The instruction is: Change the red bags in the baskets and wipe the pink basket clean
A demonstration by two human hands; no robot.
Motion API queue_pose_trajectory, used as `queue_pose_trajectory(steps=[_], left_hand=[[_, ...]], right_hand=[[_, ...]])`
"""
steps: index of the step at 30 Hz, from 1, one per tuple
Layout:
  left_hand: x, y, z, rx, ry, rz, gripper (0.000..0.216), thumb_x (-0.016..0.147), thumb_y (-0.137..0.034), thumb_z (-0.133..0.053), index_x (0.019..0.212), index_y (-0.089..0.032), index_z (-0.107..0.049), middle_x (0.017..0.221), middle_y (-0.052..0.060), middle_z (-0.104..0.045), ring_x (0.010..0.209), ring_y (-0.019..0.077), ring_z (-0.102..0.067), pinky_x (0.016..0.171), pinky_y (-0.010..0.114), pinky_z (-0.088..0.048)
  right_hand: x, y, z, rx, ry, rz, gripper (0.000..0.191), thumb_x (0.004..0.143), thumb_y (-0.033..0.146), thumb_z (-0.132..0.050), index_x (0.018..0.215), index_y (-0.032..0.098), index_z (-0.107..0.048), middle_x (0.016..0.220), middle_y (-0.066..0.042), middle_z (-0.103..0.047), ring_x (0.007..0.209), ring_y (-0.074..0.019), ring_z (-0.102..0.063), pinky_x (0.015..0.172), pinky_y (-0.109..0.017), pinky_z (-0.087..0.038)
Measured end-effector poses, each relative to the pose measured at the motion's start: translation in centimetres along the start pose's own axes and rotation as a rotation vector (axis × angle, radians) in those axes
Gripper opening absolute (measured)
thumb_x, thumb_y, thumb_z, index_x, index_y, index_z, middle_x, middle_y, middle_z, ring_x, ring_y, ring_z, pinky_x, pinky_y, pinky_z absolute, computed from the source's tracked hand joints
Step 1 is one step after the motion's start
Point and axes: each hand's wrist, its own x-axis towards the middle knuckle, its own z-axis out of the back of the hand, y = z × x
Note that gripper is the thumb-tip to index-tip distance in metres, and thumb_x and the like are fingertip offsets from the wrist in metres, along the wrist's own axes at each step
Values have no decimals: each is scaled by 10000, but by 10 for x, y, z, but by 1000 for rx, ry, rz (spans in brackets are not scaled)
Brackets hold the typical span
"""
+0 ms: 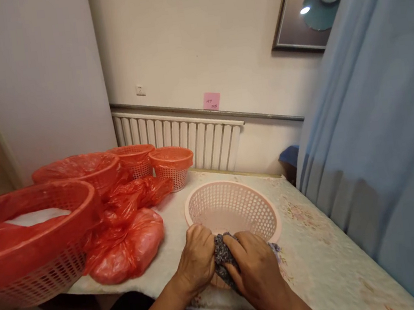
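Fingers (236, 250) of the right hand (260, 265) are closed around a dark grey cloth (225, 254), which is bunched at the near rim of the pink basket (249, 204). The left hand (199, 254) curls over at the same rim, against the cloth's left side; its fingertips are hidden, so I cannot tell whether they grip rim, cloth or both. The basket stands upright near the table's front edge, and both forearms reach in across that edge.

To the right, a broad stretch of flowered tablecloth (309, 250) runs from the basket to the table's side edge, where a blue curtain (362, 126) hangs. On the left, a narrower strip of tablecloth parts the basket from a knotted red bag (130, 247). Beyond the bag, four red-lined baskets (88, 200) crowd that side. A radiator (182, 140) stands along the wall behind the table's far edge.
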Motion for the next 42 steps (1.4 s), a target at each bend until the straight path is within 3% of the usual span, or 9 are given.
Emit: queue_pose_trajectory(steps=[5,11,16,21,26,29,32,37,42], left_hand=[[3,3,-3,6,-12,3,212,880,-102,-352,707,-179,-449,707,24,-440,737,185,-378,748,381,-369],[3,5,-4,19,-28,-12,188,856,-96,-369,730,-173,-486,715,35,-464,751,192,-386,754,384,-365],[0,8,-7,11,-26,-11,171,851,-102,-380,748,-176,-493,726,36,-473,759,197,-395,772,396,-379],[-1,12,4,47,53,18,136,862,-102,-403,831,-168,-516,817,54,-505,843,210,-430,911,460,-388],[1,-10,4,111,126,51,201,842,-47,-386,897,-173,-533,832,49,-510,866,216,-450,1014,523,-336],[-2,-23,-6,108,52,38,247,791,-21,-386,939,-163,-524,856,60,-520,871,227,-452,996,535,-350],[-6,-25,-10,76,-25,48,281,720,13,-383,904,-162,-506,843,62,-511,850,224,-440,952,515,-380],[-2,-18,-4,14,84,57,192,725,-8,-414,763,-192,-456,768,37,-478,789,208,-409,827,432,-406],[8,-16,-4,25,114,58,189,719,-10,-439,770,-190,-469,760,36,-479,794,211,-405,813,419,-389]], right_hand=[[-10,-20,1,24,-10,95,323,858,252,-573,1171,184,-540,962,-96,-587,862,-249,-525,747,-383,-424],[-31,-93,-1,143,-115,273,336,911,344,-501,1198,169,-516,1045,-118,-584,933,-257,-546,810,-436,-443],[-48,-136,-9,139,-194,187,352,900,360,-497,1209,192,-515,1181,-131,-550,1111,-294,-515,936,-504,-424],[-49,-115,-18,126,-270,96,332,858,226,-474,1188,208,-509,1141,-100,-549,1093,-278,-500,957,-520,-391],[-33,-53,-17,67,-234,-42,351,819,156,-525,1168,192,-524,1052,-89,-573,976,-261,-505,899,-487,-389],[-21,-15,-15,5,-179,-139,361,807,171,-567,1167,177,-547,970,-92,-587,907,-266,-504,843,-473,-390],[-16,3,-18,-11,-200,-148,354,797,198,-588,1150,170,-562,944,-98,-587,879,-271,-502,798,-454,-390],[-25,-15,-16,4,-198,-34,365,835,269,-589,1183,170,-545,1010,-111,-596,887,-265,-513,793,-434,-398],[-34,-69,-5,96,-129,56,351,873,295,-559,1206,188,-522,1045,-101,-593,953,-258,-536,862,-457,-432]])
